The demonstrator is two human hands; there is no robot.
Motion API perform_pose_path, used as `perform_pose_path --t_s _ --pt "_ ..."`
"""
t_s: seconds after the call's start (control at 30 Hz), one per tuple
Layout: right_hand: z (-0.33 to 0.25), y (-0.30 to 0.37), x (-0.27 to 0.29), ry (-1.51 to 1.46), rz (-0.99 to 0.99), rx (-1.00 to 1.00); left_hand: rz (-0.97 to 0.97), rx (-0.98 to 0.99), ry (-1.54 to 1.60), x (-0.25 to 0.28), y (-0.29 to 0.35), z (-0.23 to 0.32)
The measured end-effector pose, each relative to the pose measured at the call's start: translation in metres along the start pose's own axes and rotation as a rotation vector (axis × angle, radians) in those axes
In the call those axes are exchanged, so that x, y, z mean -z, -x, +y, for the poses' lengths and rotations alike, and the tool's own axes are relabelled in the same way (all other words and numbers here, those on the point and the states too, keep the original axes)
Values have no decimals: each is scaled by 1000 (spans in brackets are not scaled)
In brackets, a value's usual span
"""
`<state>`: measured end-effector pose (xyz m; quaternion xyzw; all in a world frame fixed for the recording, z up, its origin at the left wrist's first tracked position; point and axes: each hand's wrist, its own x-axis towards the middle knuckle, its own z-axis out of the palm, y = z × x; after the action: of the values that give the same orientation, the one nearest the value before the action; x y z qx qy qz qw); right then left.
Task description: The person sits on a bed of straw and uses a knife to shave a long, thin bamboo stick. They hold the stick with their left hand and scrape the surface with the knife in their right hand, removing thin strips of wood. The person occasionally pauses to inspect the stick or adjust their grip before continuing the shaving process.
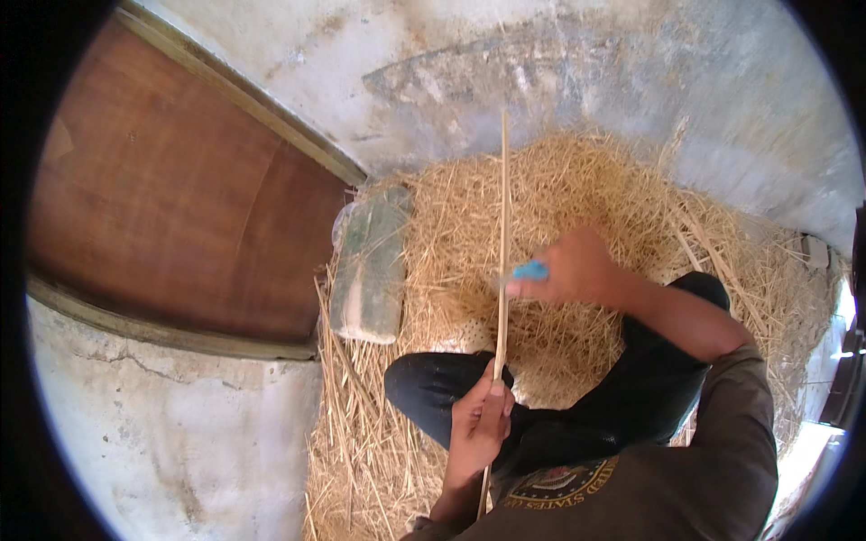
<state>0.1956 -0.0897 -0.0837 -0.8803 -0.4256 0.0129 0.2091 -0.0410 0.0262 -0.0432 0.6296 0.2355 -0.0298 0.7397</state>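
Note:
A long, thin pale strip, like split bamboo or wood, stands nearly upright in the picture, its lower end passing by my lap. My left hand is closed around its lower part, thumb along the strip. My right hand, somewhat blurred, is closed on a small blue-handled tool right beside the middle of the strip. The tool's working end is too blurred to make out; whether it touches the strip I cannot tell.
Straw-like shavings cover the floor around my bent legs. A greenish stone slab lies to the left, next to a brown door. Loose strips lie at the lower left. A stained, pale wall rises behind.

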Motion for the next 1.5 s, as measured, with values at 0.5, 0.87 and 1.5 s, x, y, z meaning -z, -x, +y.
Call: perform_pose_path --t_s 0.5,0.87,1.5 --pt "36 -20 14 169 85 5 -62 18 -13 -2 14 -14" --pt "165 -60 45 212 331 -673 -221 154 107 -5 37 -18" --pt "-8 5 18 -28 -44 111 36 -132 -126 2 -9 -6"
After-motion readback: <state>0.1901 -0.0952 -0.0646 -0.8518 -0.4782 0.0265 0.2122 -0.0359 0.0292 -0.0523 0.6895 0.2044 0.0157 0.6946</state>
